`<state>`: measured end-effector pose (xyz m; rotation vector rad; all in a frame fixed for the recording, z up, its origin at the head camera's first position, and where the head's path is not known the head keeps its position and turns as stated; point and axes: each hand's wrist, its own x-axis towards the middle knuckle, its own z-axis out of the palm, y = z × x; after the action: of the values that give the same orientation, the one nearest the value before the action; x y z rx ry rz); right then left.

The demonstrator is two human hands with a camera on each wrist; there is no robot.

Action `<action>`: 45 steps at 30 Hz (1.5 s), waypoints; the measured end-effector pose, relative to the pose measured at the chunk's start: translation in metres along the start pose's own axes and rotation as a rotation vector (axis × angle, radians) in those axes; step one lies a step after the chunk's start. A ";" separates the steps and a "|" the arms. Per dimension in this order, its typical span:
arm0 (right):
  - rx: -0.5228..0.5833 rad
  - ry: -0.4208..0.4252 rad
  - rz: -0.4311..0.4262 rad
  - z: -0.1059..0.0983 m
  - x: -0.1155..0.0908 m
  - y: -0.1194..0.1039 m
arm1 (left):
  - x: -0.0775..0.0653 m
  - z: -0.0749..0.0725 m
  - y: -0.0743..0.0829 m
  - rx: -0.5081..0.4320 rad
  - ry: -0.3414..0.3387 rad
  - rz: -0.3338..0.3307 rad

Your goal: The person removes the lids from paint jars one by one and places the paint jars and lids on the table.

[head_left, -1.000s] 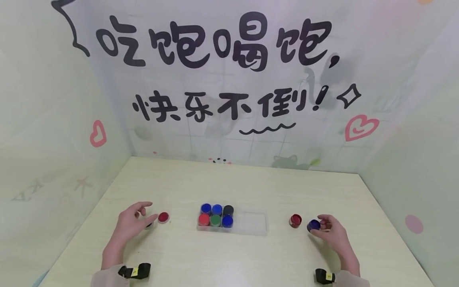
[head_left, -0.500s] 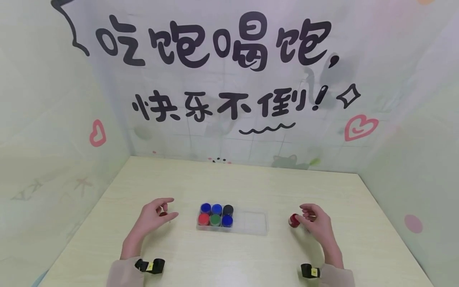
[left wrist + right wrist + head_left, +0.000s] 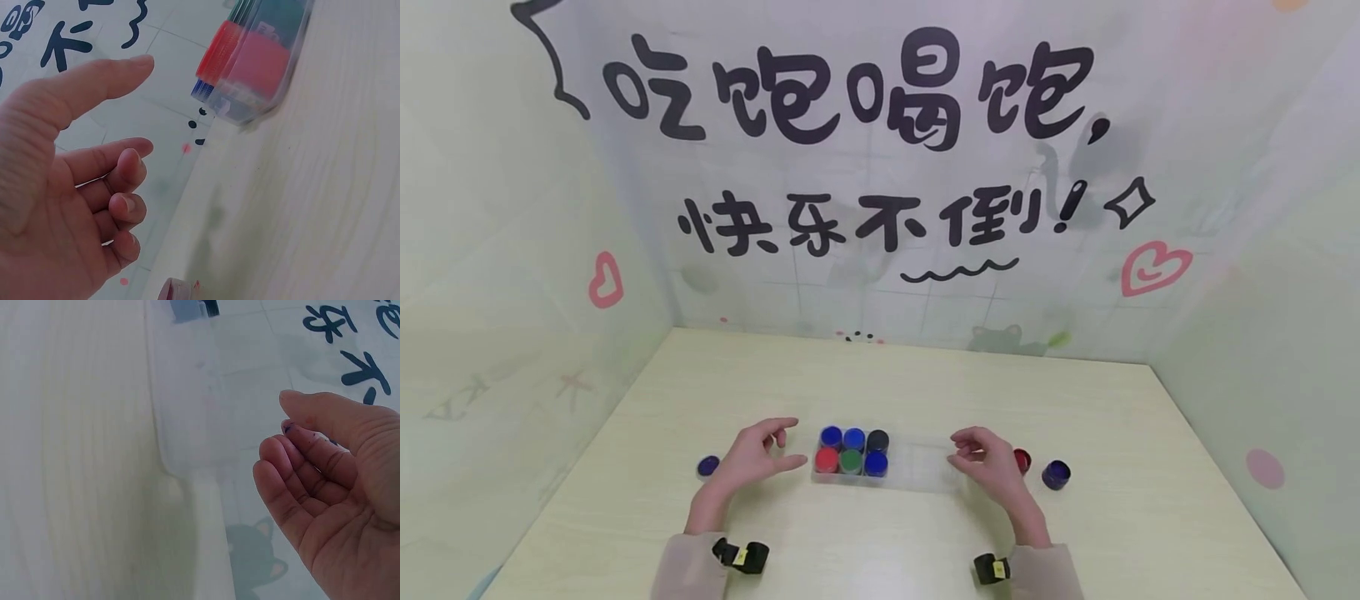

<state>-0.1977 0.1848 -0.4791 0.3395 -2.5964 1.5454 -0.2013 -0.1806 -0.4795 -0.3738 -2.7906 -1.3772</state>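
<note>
A clear plastic case [image 3: 925,467] lies mid-table. Its left half holds several small paint jars with blue, red, green and black tops; the right half has none. My left hand [image 3: 752,458] hovers just off the case's left end, thumb and forefinger apart, nothing between them. In the left wrist view the red-topped paint jar [image 3: 259,65] is ahead of the thumb. My right hand [image 3: 992,467] is at the case's right end, fingers loosely bent and holding nothing. Dark blue smudges mark one fingertip [image 3: 289,427] in the right wrist view.
A blue lid [image 3: 708,466] lies left of my left hand, and a red lid [image 3: 178,289] peeks in at the left wrist view's bottom edge. An uncapped red paint jar [image 3: 1023,460], partly behind my right hand, and a dark blue one [image 3: 1056,475] stand at the right.
Both hands have moved inward to the two ends of the case. My right hand has left the dark blue jar and passed the red one; my left has come away from the lids.
</note>
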 end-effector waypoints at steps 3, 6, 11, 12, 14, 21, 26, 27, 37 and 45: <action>-0.004 -0.073 -0.047 0.013 0.003 -0.001 | 0.001 0.004 0.001 -0.008 -0.030 -0.009; 0.006 -0.126 -0.089 0.024 0.006 -0.002 | 0.003 0.007 0.002 -0.013 -0.051 -0.021; 0.004 -0.170 -0.104 0.039 0.011 -0.007 | 0.005 0.012 0.005 -0.022 -0.088 -0.049; 0.000 -0.176 -0.103 0.042 0.012 -0.008 | 0.006 0.013 0.005 -0.022 -0.096 -0.056; -0.014 -0.186 -0.109 0.048 0.014 -0.011 | 0.007 0.015 0.006 -0.022 -0.108 -0.070; -0.060 -0.189 -0.123 0.063 0.019 -0.018 | 0.009 0.020 0.007 -0.022 -0.160 -0.094; -0.101 -0.194 -0.107 0.069 0.022 -0.021 | 0.010 0.021 0.006 -0.018 -0.187 -0.062; -0.103 -0.195 -0.102 0.070 0.022 -0.021 | 0.010 0.022 0.005 -0.017 -0.191 -0.057; -0.153 -0.181 -0.139 0.076 0.027 -0.021 | 0.013 0.027 0.004 -0.020 -0.196 -0.046; -0.199 -0.179 -0.130 0.080 0.029 -0.020 | 0.013 0.029 0.004 -0.028 -0.181 -0.040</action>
<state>-0.2188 0.1012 -0.4943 0.6384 -2.7677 1.2560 -0.2104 -0.1524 -0.4930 -0.4679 -2.9399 -1.4625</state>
